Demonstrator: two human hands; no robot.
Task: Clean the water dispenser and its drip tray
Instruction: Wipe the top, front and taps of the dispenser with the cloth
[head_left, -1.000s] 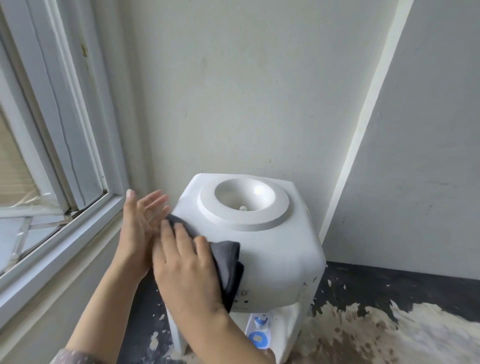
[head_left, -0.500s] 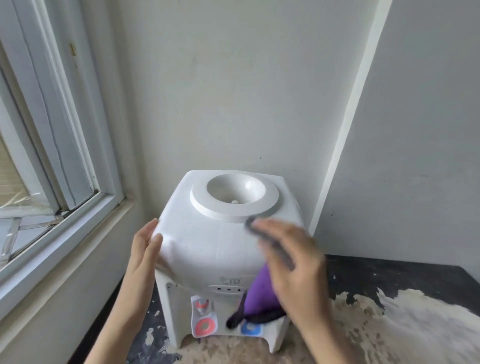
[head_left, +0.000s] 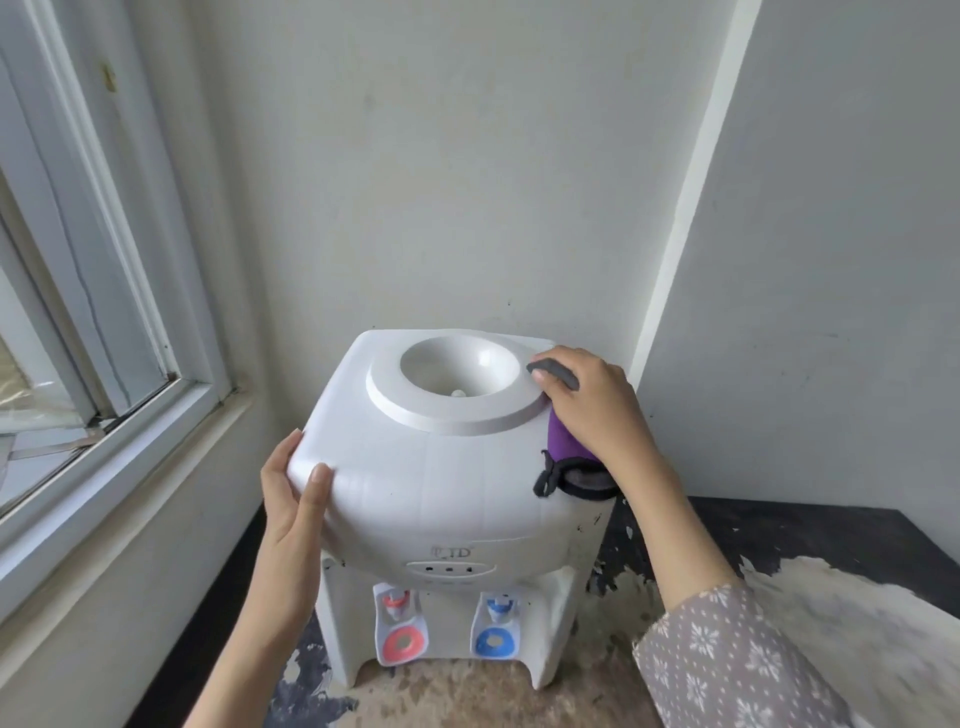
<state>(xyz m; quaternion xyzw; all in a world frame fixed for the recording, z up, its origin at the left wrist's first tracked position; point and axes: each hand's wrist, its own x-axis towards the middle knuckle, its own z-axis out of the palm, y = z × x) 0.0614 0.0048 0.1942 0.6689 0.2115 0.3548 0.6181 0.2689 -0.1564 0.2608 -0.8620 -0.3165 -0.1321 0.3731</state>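
nearest, at six o'clock, the worn, patchy counter (head_left: 467, 691) carries the white water dispenser (head_left: 447, 499), its red tap (head_left: 397, 603) and blue tap (head_left: 498, 608) facing the person. no drip tray can be made out under them. at eight o'clock the left hand (head_left: 293, 499) lies flat against the dispenser's left shoulder, fingers straight, thumb on the front curve, bracing and gripping nothing. at two o'clock the right hand (head_left: 592, 405) presses a purple and grey cloth (head_left: 563, 452) onto the top right corner, fingers curled over it, just beside the raised ring of the bottle well (head_left: 460, 371). the cloth hangs down the right flank.

the relation that counts: the unwiped top and well lie toward nine o'clock from the cloth, so the right hand is nearer, and a sweep leftward around the ring looks like the natural next stroke. the ring's lip stands in the way and would need following.

farther off, a window frame (head_left: 119, 291) runs along ten o'clock and a plain wall (head_left: 467, 156) and its corner at twelve to one o'clock leave little room behind.
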